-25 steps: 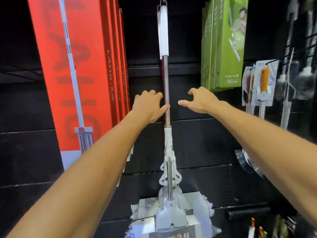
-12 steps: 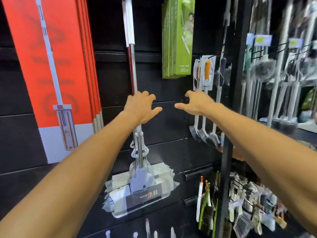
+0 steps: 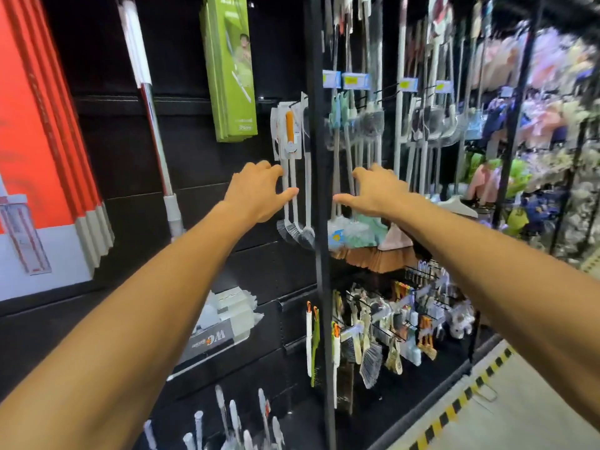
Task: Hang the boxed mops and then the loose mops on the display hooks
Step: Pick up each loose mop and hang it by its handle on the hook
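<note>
A loose mop (image 3: 152, 105) with a white grip and chrome pole hangs on the black display wall at the upper left; its flat white head (image 3: 224, 323) shows under my left forearm. Several red mop boxes (image 3: 42, 134) hang at the far left and green mop boxes (image 3: 230, 66) hang to the mop's right. My left hand (image 3: 258, 190) and my right hand (image 3: 373, 190) are stretched out in front of the wall, fingers loosely curved, holding nothing. Both hands are well to the right of the mop pole.
A black upright post (image 3: 319, 222) runs between my hands. White long-handled brushes (image 3: 292, 177) hang just beyond my left hand. Brooms and dusters (image 3: 367, 125) hang right of the post, small brushes (image 3: 373, 336) below. A hazard-striped floor edge (image 3: 461, 397) lies at the lower right.
The view has swung to the right. My hands have left the hanging mop pole and now float in front of the brushes and the black post. The mop stays hanging.
</note>
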